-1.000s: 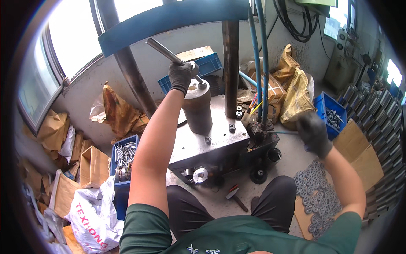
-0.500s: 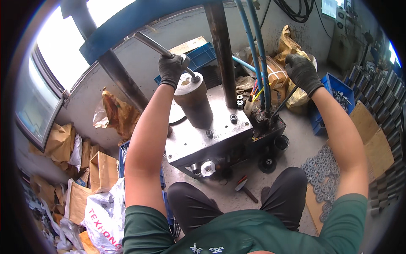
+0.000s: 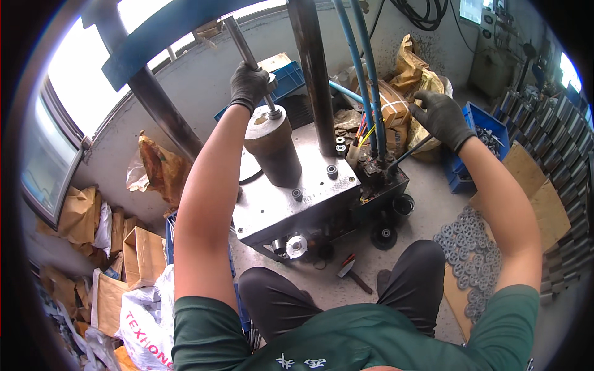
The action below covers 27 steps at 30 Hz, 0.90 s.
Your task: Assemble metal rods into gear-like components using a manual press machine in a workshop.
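Note:
My left hand, in a dark glove, is closed around a steel shaft. A ring-shaped part sits on the shaft beside my fingers. The shaft's lower end meets the top of a thick steel cylinder, and its upper end reaches the blue press beam. The cylinder stands on a metal press table. On the right, my gloved right hand has its fingers apart, its palm close to the tip of a dark lever. Whether palm and lever touch is hidden.
Small bearings stand on the press table. A hammer lies on the floor between my knees. Many grey rings lie on cardboard at the right, near a blue crate. Blue hoses rise behind the table.
The shaft has swung from a strong leftward tilt to nearly upright, its top now at the beam. My left hand moved with it. My right hand's fingers have opened out.

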{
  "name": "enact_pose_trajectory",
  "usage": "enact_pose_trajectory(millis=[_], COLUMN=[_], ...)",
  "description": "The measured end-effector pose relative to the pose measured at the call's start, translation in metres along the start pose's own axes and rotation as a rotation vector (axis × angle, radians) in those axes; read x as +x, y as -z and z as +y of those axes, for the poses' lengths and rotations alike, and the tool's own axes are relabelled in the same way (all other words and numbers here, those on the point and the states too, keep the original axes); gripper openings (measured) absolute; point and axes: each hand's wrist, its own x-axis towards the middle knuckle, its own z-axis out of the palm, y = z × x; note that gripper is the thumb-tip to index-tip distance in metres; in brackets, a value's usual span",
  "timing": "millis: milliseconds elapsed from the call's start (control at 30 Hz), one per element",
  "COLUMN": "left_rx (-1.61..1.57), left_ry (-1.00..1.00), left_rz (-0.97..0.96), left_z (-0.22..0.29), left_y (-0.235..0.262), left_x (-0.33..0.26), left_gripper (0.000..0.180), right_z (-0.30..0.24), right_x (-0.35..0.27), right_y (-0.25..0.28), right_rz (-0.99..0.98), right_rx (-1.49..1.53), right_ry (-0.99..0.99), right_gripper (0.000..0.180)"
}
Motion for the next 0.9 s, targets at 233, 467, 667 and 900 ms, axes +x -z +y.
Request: enact_pose_trajectory(millis=[233, 467, 667, 900], left_rx=[-0.611, -0.547, -0.523, -0.635], left_ry=[0.584, 0.502, 0.569, 0.683], left_rz=[-0.181, -0.073, -0.143, -0.155], left_z=[0.038, 0.029, 0.033, 0.033], left_y=[0.010, 0.018, 0.025, 0.027], left_x=[0.016, 0.009, 0.012, 0.014], left_gripper=[0.039, 0.031, 0.032, 0.030], right_z=[0.004, -0.021, -0.043, -0.029], right_x=[-0.100, -0.142, -0.127, -0.131], right_y=[0.022, 0.030, 0.025, 0.027], right_rz=[-0.027, -0.339, -0.587, -0.731], right_rx=[0.061, 0.118, 0.048, -0.017], right_ry=[0.100, 0.078, 0.168, 0.255], right_gripper=[0.038, 0.038, 0.040, 0.033])
